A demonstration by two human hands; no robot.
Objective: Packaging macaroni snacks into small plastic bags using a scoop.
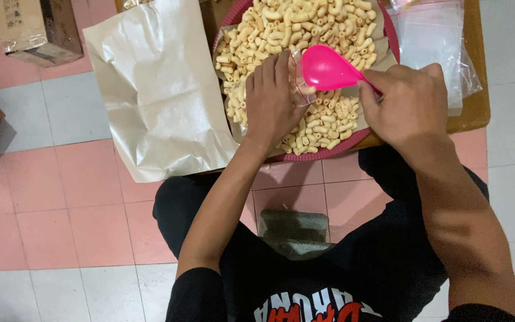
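Observation:
My left hand [271, 100] holds a small clear plastic bag [298, 76] open over a round pink tray [323, 154] heaped with pale tube-shaped snacks [293, 27]. My right hand [406, 104] grips the handle of a bright pink scoop [326, 68], whose bowl is tipped against the bag's mouth. Both hands hover just above the snacks at the tray's near side. The tray is lined with brown paper and rests on a low wooden table [472, 113].
A large sheet of brown paper [156, 89] hangs off the table's left side. A stack of clear plastic bags [433, 42] lies at the right of the tray. Cardboard boxes [34, 30] stand on the pink and white tiled floor at the left. My crossed legs are below.

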